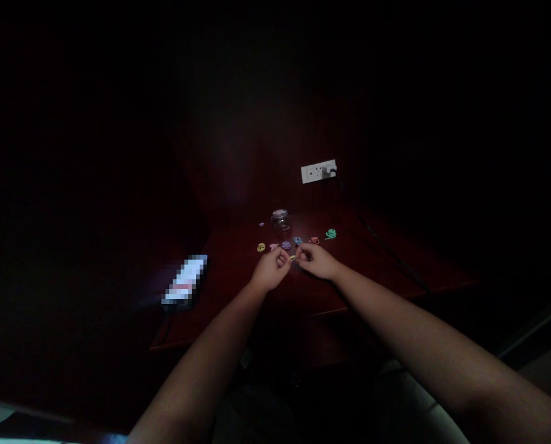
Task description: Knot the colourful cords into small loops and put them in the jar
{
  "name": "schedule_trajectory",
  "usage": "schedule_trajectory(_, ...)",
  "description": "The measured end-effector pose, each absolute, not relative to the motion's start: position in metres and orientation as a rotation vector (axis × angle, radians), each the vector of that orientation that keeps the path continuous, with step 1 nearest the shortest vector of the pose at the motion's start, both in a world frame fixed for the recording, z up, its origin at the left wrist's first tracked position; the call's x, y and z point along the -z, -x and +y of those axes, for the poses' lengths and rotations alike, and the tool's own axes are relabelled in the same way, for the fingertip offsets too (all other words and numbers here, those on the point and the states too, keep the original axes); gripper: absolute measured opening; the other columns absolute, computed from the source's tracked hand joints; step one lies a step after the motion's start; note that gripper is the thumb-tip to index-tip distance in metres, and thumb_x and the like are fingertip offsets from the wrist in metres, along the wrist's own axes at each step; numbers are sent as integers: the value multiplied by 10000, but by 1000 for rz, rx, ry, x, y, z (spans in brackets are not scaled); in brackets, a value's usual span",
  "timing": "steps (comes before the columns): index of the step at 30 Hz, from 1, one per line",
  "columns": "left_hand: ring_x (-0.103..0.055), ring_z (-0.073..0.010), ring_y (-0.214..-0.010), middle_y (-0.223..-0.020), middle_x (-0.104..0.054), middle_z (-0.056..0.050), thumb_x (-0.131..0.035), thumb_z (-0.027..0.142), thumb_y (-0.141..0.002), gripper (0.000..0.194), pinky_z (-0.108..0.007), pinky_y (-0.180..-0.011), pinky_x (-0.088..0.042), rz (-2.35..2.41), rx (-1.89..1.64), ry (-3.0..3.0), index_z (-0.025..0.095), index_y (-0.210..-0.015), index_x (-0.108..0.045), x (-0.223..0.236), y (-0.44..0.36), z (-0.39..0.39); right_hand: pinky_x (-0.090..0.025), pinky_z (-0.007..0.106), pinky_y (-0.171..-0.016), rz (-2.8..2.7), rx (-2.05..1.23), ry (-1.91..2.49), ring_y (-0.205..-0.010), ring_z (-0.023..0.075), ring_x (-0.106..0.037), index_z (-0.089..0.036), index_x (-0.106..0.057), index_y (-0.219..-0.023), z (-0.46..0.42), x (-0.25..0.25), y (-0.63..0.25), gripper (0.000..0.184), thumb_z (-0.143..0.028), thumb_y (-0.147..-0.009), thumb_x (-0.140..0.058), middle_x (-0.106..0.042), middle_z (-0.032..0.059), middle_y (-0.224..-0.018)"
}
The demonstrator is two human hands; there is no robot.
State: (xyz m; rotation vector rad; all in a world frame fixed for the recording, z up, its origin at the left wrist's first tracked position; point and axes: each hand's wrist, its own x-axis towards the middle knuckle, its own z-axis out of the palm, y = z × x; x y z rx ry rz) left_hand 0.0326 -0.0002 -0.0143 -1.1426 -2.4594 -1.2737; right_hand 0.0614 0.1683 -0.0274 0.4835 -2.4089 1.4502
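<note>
A small yellow hair tie (293,258) is pinched between the fingertips of my left hand (272,269) and my right hand (319,261), low over the dark red table (261,299). Both hands are closed, their fingertips almost meeting. Just beyond them, small piles of hair ties lie in a row: yellow (261,247), pink (274,246), purple (286,245), blue (297,240), orange-red (314,240) and green (331,234). My left hand partly covers the pink pile.
A clear jar (281,222) with a lid stands behind the row, a single purple hair tie (261,224) to its left. A lit phone (185,280) is at the table's left. A white socket (318,171) with a plug is on the back wall; a dark cable (395,258) runs along the right.
</note>
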Motion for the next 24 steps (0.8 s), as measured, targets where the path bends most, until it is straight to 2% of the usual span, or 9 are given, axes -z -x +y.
schedule_trajectory(4,-448,-63,-522,-607,-499,28,-513,224,-742,79,-169,-518,-375,-2472,1270,1161,147,-734,-526,13,-33,-1,-284,195,-474,-2408,-1470,-498,-483,70,-339,-154,-517,-711,168,28,-61,70,-220,-688,-522,-398,-62,-527)
schedule_trajectory(10,-445,-64,-520,-599,-501,26,-524,217,-733,73,-170,-511,-367,-2491,1254,1168,145,-732,-540,12,-34,0,-306,196,-490,-2412,-1486,-531,-501,76,-383,-142,-562,-849,169,29,-59,185,-210,-678,-547,-430,-60,-549)
schedule_trajectory(16,-452,-72,-536,-616,-514,18,-530,233,-732,87,-177,-516,-376,-2506,1233,1158,147,-722,-542,10,-36,0,-311,197,-496,-2447,-1458,-538,-524,77,-401,-138,-535,-657,170,30,-58,104,-236,-691,-535,-471,-31,-574)
schedule_trajectory(24,-463,-77,-531,-604,-520,18,-536,251,-729,103,-184,-516,-381,-2524,1233,1144,149,-721,-545,9,-36,0,-289,202,-495,-2464,-1393,-464,-521,80,-376,-155,-481,-600,169,24,-62,122,-240,-673,-530,-442,-40,-556)
